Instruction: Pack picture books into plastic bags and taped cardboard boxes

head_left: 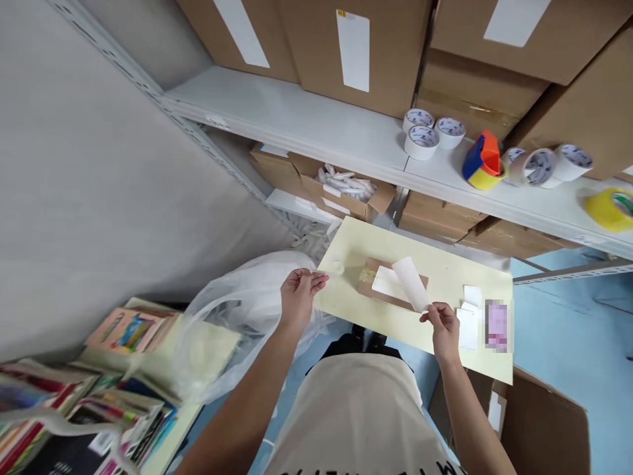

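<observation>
A small cardboard box [364, 284] lies on the pale yellow table, with a white label [386, 282] on its top. Above the box, a white paper slip [410, 284] hangs at a slant, its lower corner pinched between the thumb and fingers of my right hand [442, 326]. My left hand [299, 297], off to the left of the box near the table edge, is closed in a pinch. From its fingertips a thin, pale, curled strip [336, 268] sticks out, too faint to tell its kind.
White slips [467, 328] and a blurred-out pink item [497, 324] lie at the table's right end. Tape rolls [421, 143] and a tape dispenser [482, 161] stand on the shelf [316, 125]. A plastic bag [222, 297] and books [131, 330] are at left; an open carton [548, 422] stands lower right.
</observation>
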Motion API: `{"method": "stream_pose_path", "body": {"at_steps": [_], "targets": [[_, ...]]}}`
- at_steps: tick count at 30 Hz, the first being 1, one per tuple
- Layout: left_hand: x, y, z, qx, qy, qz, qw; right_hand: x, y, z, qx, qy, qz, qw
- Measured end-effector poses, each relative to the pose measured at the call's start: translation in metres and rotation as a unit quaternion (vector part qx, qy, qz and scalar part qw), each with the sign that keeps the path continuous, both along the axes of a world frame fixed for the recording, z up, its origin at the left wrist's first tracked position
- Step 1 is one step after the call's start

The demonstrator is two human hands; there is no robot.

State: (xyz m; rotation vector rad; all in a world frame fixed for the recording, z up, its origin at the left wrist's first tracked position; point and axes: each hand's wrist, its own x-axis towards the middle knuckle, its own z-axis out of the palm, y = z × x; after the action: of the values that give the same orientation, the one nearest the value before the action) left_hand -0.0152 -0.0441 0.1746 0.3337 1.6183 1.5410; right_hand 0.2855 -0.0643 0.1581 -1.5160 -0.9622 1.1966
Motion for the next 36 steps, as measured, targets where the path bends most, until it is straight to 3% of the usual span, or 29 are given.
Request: {"method": "stream_pose_path", "body": {"at_steps": [5,9,12,15,20,22,24,27,30,32,34,36], "targets": [[-0.011,-0.003,-0.009,-0.005,0.079,-0.011,0.997,-0.003,0.008,-0.008,-0.004,-0.004,0.038,0.999],[-0.027,0.021,-0.025,-0.008,0.108,-0.041,0.993,-0.003,0.007,-0.005,-0.005,-0.003,0.04,0.999],[-0.041,0.066,-0.038,0.01,0.116,-0.057,0.992,-0.003,0.002,0.002,-0.003,-0.019,0.013,1.0],[-0.051,0.128,-0.043,0.034,0.118,-0.07,0.99,-0.008,-0.008,0.011,0.008,-0.038,-0.025,0.999],[-0.062,0.224,-0.031,0.07,0.135,-0.098,0.984,-0.038,-0.022,0.024,0.024,-0.054,-0.072,0.996],[-0.068,0.246,-0.024,0.089,0.142,-0.125,0.978,-0.055,-0.024,0.027,0.026,-0.048,-0.075,0.996],[-0.074,0.253,-0.019,0.093,0.133,-0.155,0.975,-0.072,-0.023,0.028,0.033,-0.043,-0.071,0.996],[-0.079,0.229,-0.016,0.092,0.135,-0.17,0.972,-0.097,-0.017,0.029,0.044,-0.043,-0.057,0.996],[-0.071,0.165,-0.012,0.135,0.202,-0.17,0.955,-0.117,-0.006,0.032,0.053,-0.036,-0.041,0.997],[-0.058,0.111,-0.008,0.206,0.265,-0.241,0.911,-0.128,0.003,0.035,0.059,-0.02,-0.029,0.998],[-0.042,0.061,-0.005,0.275,0.349,-0.319,0.837,-0.138,0.011,0.039,0.06,-0.002,-0.011,0.998],[-0.029,0.026,-0.004,0.304,0.428,-0.342,0.779,-0.148,0.017,0.042,0.058,0.017,0.007,0.998]]}}
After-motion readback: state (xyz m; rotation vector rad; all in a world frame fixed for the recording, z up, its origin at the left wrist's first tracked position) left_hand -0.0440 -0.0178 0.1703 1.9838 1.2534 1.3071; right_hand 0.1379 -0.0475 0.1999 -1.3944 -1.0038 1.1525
